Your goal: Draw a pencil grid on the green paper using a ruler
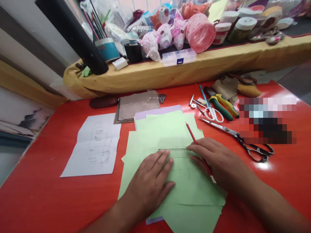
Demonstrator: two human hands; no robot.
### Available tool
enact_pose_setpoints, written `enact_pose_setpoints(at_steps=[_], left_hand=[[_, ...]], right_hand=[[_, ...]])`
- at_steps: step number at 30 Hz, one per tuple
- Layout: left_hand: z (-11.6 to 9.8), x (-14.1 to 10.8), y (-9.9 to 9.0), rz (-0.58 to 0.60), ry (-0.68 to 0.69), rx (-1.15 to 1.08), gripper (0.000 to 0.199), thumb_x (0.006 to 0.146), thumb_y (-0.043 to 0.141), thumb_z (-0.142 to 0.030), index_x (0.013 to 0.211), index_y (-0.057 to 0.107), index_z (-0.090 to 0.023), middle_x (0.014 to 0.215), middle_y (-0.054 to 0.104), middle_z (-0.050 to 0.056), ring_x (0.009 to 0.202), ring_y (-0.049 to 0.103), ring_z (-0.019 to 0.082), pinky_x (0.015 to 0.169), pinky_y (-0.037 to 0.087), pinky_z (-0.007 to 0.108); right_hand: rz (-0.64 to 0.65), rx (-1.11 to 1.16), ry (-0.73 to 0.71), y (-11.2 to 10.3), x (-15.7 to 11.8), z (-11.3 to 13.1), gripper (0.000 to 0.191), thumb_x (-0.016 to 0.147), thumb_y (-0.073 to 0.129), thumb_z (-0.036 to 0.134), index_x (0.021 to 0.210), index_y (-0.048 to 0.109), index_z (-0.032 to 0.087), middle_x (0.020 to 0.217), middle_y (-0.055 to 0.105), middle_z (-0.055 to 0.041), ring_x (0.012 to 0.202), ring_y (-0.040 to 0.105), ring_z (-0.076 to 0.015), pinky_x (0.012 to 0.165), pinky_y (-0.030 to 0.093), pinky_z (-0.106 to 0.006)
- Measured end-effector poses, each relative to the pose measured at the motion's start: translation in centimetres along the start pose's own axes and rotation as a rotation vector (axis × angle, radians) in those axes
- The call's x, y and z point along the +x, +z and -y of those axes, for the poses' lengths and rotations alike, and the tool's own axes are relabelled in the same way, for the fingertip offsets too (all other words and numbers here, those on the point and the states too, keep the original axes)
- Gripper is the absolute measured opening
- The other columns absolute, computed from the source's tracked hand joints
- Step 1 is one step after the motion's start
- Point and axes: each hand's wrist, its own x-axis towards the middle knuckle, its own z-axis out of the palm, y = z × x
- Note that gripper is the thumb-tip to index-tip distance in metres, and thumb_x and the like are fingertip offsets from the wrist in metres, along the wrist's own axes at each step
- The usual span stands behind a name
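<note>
Light green paper sheets (145, 142) lie stacked on a red table, with pencil lines drawn on the top one. A clear ruler (178, 151) lies across the sheet. My left hand (150, 178) rests flat on the paper, fingers spread, its fingertips at the ruler's left part. My right hand (213, 158) holds a red pencil (191, 133) between its fingers, the tip pointing up and away from the paper, the eraser end toward me. Its index fingertip touches the ruler's right end. Left of the stack is a white sheet with a drawing (94, 145).
Black-handled scissors (239, 137), white-handled scissors (212, 113) and green-yellow pliers (222, 105) lie to the right. Behind the paper are brown sheets (138, 105) and a dark case (103, 101). A raised shelf edge (170, 76) with jars runs along the back.
</note>
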Motion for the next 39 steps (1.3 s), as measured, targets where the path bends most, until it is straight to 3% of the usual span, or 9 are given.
enact_pose_setpoints(at_steps=[4,8,17,39], left_hand=[[-0.24,0.06,-0.21,-0.067,-0.054,0.054,0.038,0.111,0.052,-0.026,0.141,0.065,-0.008,0.144,0.068,0.016,0.132,0.062,0.033,0.109,0.053,0.049],[-0.22,0.16,-0.21,-0.045,-0.061,0.045,0.037,0.111,0.050,-0.025,0.139,0.066,-0.007,0.141,0.070,0.016,0.126,0.064,0.032,0.105,0.053,0.049],[-0.18,0.28,-0.12,-0.007,-0.050,0.031,0.039,0.111,0.047,-0.025,0.141,0.065,-0.008,0.147,0.067,0.014,0.131,0.061,0.030,0.107,0.052,0.046],[-0.02,0.27,0.03,0.008,-0.078,-0.019,0.042,0.110,0.048,-0.026,0.144,0.064,-0.007,0.152,0.064,0.014,0.141,0.056,0.029,0.113,0.049,0.044]], right_hand=[[0.023,0.000,0.012,0.23,0.02,-0.12,0.020,0.110,0.053,0.019,0.124,0.066,0.018,0.107,0.071,-0.0120,0.097,0.068,-0.0286,0.084,0.059,-0.044],[0.031,0.004,0.021,0.26,0.07,-0.12,0.022,0.111,0.049,0.019,0.123,0.067,0.019,0.107,0.071,-0.0123,0.095,0.067,-0.0289,0.082,0.059,-0.044],[-0.028,-0.019,0.025,0.32,0.33,-0.11,0.031,0.112,0.042,0.020,0.117,0.073,0.020,0.104,0.074,-0.0114,0.090,0.069,-0.0262,0.079,0.058,-0.039],[-0.030,0.010,0.036,0.71,0.38,-0.31,0.028,0.107,0.047,0.015,0.118,0.071,0.022,0.104,0.072,-0.0124,0.088,0.070,-0.0278,0.076,0.060,-0.042]])
